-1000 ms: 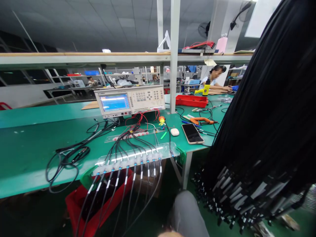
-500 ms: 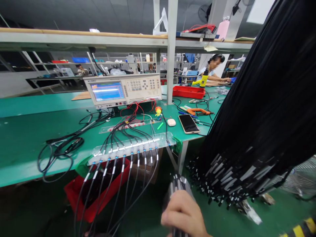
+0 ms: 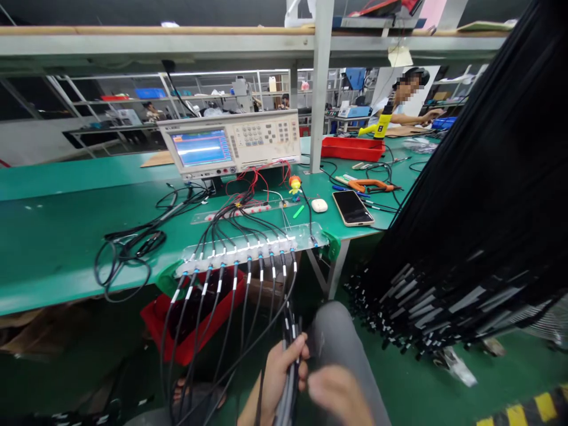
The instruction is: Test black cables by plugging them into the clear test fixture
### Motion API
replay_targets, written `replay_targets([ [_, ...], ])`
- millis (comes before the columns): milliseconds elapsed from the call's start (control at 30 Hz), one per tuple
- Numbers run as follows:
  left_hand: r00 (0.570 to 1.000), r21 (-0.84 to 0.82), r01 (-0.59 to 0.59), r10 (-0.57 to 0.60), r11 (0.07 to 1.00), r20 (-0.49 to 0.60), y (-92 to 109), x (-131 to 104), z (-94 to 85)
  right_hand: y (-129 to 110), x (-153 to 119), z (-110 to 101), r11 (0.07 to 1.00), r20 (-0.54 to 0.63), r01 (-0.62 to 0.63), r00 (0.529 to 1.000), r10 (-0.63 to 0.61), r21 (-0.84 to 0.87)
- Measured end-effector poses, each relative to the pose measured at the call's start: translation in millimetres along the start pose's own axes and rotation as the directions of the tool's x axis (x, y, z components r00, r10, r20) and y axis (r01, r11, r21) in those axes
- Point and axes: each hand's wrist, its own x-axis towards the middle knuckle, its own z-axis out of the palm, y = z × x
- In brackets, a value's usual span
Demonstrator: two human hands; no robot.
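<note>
My left hand [image 3: 280, 370] is closed around a bundle of black cables [image 3: 290, 331] with white labels near their upper ends, held low in front of my knee. Just right of it is my right hand [image 3: 341, 391], smeared by motion; its fingers cannot be made out. Ahead, several cables with white sleeves hang from blue-tipped sockets on a clear fixture strip [image 3: 306, 234] at the bench's front edge. Behind that strip, black and red leads run towards a bench tester [image 3: 231, 145] with a lit screen.
A thick hanging mass of black cables [image 3: 461, 236] fills the right side. Under the bench edge stands a red bin [image 3: 177, 349]. On the green bench [image 3: 57, 236] lie a phone [image 3: 354, 208], an orange clamp [image 3: 370, 185] and coiled cables [image 3: 128, 251]. A person [image 3: 406, 103] works beyond.
The cable bundle, earlier in my right hand, is now in my left hand, which has come into view. My right hand has moved slightly right and down. The view has tilted down.
</note>
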Motion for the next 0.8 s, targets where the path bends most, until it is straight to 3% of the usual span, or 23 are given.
replay_targets([
  [67, 0.998, 0.113, -0.058, 0.057, 0.992, 0.012, 1.8, -4.9, -4.4, -0.8, 15.4, -5.4, 0.989, -0.078, -0.144, 0.986, 0.146, 0.022],
  [133, 0.995, 0.151, -0.103, 0.105, 0.983, -0.003, 3.6, -11.4, -4.5, -2.9, 35.6, -6.8, 0.944, -0.070, -0.315, 0.944, 0.322, 0.098],
  [267, 0.983, 0.145, -0.173, 0.181, 0.974, -0.044, 5.0, -21.0, 1.3, -8.9, 66.9, -2.2, 0.837, 0.209, -0.469, 0.881, 0.424, 0.282],
  [367, 0.982, 0.171, -0.176, 0.185, 0.969, -0.034, 6.8, -23.8, 2.9, -10.8, 76.5, -0.9, 0.772, 0.307, -0.534, 0.841, 0.445, 0.345],
  [467, 0.988, 0.172, -0.155, 0.157, 0.973, 0.004, 13.9, -26.1, 3.3, -10.4, 83.5, -3.2, 0.747, 0.266, -0.549, 0.836, 0.481, 0.375],
  [633, 0.997, -0.064, -0.074, 0.075, 0.995, 0.004, 33.5, -23.7, 16.3, -17.3, 106.8, -2.8, 0.760, 0.033, -0.450, 0.869, 0.494, 0.470],
  [800, 0.993, -0.168, -0.113, 0.106, 0.979, -0.051, 46.2, -7.7, 39.3, -27.3, 129.1, -0.5, 0.735, 0.088, -0.459, 0.871, 0.484, 0.499],
])
